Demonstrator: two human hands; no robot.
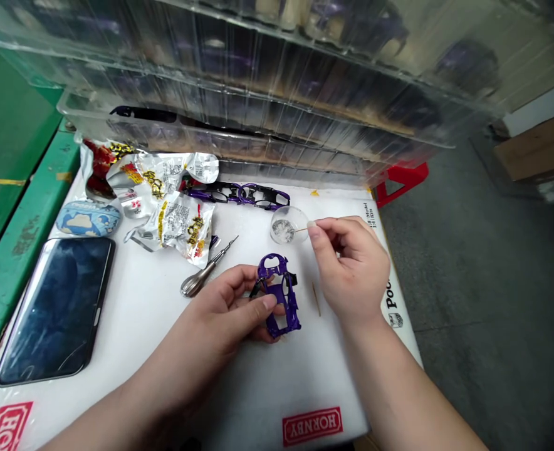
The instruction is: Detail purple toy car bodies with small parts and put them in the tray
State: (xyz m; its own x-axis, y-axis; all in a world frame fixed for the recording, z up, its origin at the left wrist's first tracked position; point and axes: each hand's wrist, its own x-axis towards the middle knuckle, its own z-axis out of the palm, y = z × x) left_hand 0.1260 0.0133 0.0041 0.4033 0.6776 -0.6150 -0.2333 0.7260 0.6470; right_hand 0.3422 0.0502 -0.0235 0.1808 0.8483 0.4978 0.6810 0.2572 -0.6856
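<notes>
My left hand (239, 300) is closed around a purple plastic frame (277, 291), a small shell with several cut-out openings and black bits at its sides. Pinched between the thumb and fingers of my right hand (350, 266) is a thin wooden toothpick (301, 230). Its tip reaches into a small clear round dish (290, 224) that holds a greyish-white, flaky substance (283, 232). A second toothpick (316, 299) lies on the white surface between my hands. Left of the purple frame lies a screwdriver (206, 269) with a metallic handle.
Stacked clear plastic trays (239, 134) line the back. More purple-black frames (239, 194) lie before them. Silver snack packets (164, 188), a blue patterned case (88, 218) and a dark phone (58, 310) occupy the left. A red plastic piece (402, 180) sticks out beyond the right edge.
</notes>
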